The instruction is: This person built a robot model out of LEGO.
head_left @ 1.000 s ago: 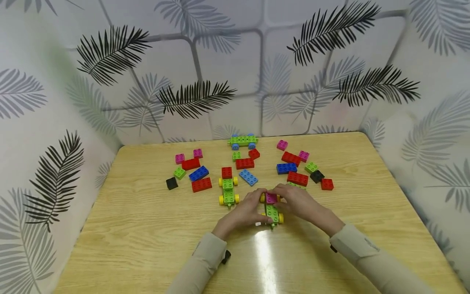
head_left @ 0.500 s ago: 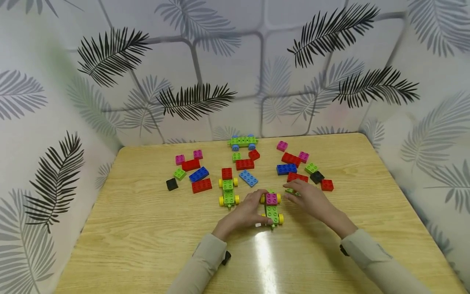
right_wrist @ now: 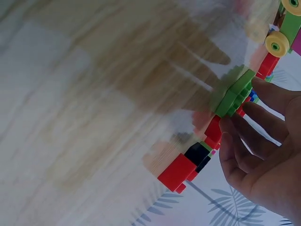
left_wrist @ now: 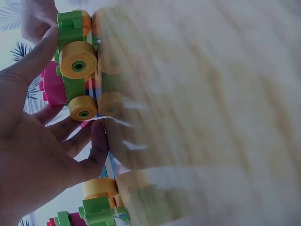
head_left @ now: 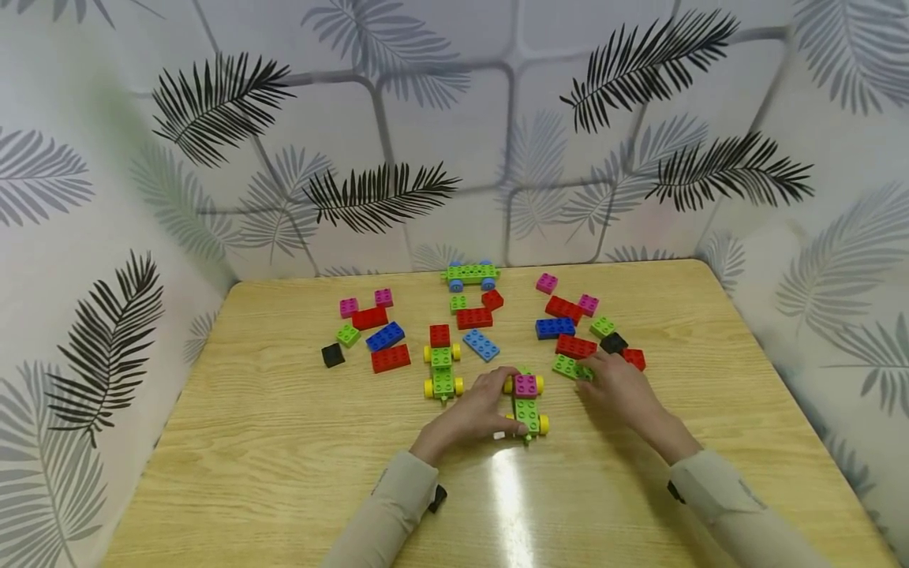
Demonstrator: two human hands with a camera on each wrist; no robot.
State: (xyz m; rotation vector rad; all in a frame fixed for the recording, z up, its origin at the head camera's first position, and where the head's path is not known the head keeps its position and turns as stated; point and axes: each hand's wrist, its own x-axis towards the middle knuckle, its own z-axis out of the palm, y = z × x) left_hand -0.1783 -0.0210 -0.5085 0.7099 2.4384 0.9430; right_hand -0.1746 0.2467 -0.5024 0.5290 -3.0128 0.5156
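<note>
My left hand (head_left: 469, 412) grips a green toy car chassis (head_left: 526, 409) with yellow wheels, thumb at its near end and fingers by its far end. A pink brick (head_left: 525, 384) sits on the chassis's far half; both also show in the left wrist view. To the right, my right hand (head_left: 626, 392) pinches the right end of a long green brick (head_left: 566, 365) between thumb and fingers. In the right wrist view that green brick (right_wrist: 236, 92) stays low, close over the tabletop. A second yellow-wheeled chassis (head_left: 442, 371) carrying a red brick (head_left: 439, 335) stands left of my left hand.
Behind my right hand lie red bricks (head_left: 577, 346), a dark blue brick (head_left: 555, 328) and a black brick (head_left: 613, 342). More loose bricks spread at the left, including a black one (head_left: 332, 355). A blue-wheeled green chassis (head_left: 472, 274) stands at the table's back edge.
My right hand has left the pink brick on the chassis, moved right and taken hold of the long green brick. My left hand has stayed at the chassis.
</note>
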